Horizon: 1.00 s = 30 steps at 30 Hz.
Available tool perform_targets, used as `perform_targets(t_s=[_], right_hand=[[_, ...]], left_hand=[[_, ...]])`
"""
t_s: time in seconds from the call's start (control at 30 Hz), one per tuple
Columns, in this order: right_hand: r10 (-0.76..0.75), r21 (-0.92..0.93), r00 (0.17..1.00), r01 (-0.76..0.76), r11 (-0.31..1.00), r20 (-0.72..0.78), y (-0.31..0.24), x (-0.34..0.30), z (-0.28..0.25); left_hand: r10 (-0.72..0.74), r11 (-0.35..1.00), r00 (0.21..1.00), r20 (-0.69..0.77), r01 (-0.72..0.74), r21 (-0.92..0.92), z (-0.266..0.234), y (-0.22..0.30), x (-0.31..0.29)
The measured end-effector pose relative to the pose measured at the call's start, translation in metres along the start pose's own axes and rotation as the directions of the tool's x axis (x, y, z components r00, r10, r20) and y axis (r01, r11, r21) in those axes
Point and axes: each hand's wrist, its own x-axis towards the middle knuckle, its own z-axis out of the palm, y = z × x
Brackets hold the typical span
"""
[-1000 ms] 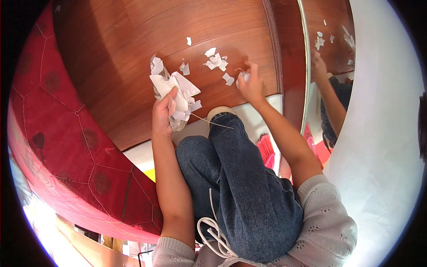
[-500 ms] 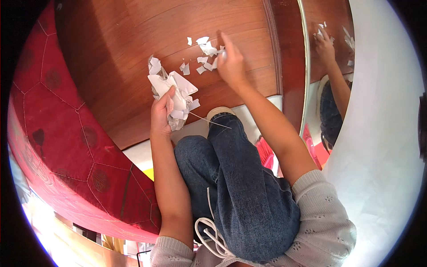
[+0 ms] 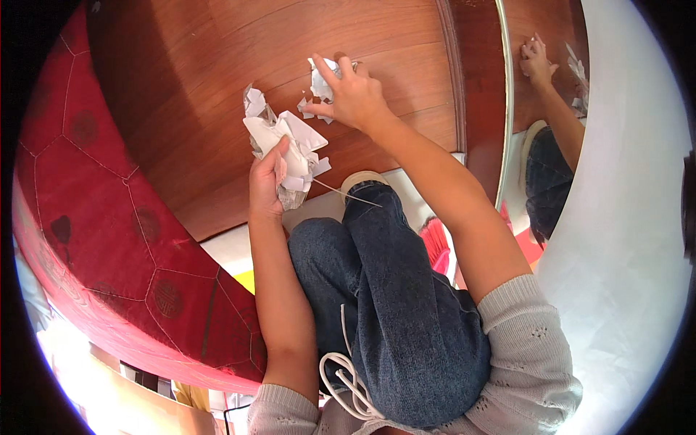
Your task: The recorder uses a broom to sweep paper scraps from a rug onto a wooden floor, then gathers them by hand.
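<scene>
My left hand (image 3: 267, 176) is closed around a bundle of torn white paper scraps (image 3: 288, 145), with crumpled, see-through wrapping among them. A thin pale strand sticks out of the bundle toward my knee. Farther off and to the right, my right hand (image 3: 353, 96) reaches over a small pile of loose paper scraps (image 3: 319, 85) on the brown wooden surface (image 3: 210, 145). Its fingers are spread, with the thumb and fingertips at the scraps. The palm and fingers hide part of the pile.
A red quilted cushioned edge (image 3: 109, 217) curves along the left. To the right, a mirror (image 3: 544, 109) reflects my right arm. My jeans-clad knees (image 3: 384, 290) are below my hands. A pink brush (image 3: 436, 243) lies beside my leg.
My right hand has moved left and spread its fingers over the scraps, bringing them closer together. The left hand keeps its hold on the bundle, nearly still.
</scene>
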Motion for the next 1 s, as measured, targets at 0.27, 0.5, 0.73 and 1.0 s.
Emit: perform_targets(t_s=[0.27, 0.5, 0.73, 1.0], right_hand=[[-0.143, -0.164, 0.987, 0.129, 0.978, -0.079, -0.021, -0.011, 0.027], [-0.346, -0.162, 0.909, 0.315, 0.935, -0.231, -0.001, 0.002, 0.044], [-0.125, 0.325, 0.947, 0.222, 0.919, -0.295, 0.038, 0.007, 0.037], [0.011, 0.214, 0.943, 0.064, 0.975, -0.333, 0.046, 0.036, 0.008]], left_hand=[[0.0, 1.0, 0.998, -0.067, 0.001, 0.01, 0.018, 0.002, -0.004], [0.015, 1.0, 0.999, -0.05, -0.015, -0.001, 0.013, 0.0, -0.002], [0.035, 0.999, 0.997, -0.066, -0.033, 0.025, 0.022, -0.002, -0.002], [0.028, 0.999, 0.999, -0.038, -0.027, 0.021, 0.011, -0.003, 0.0]])
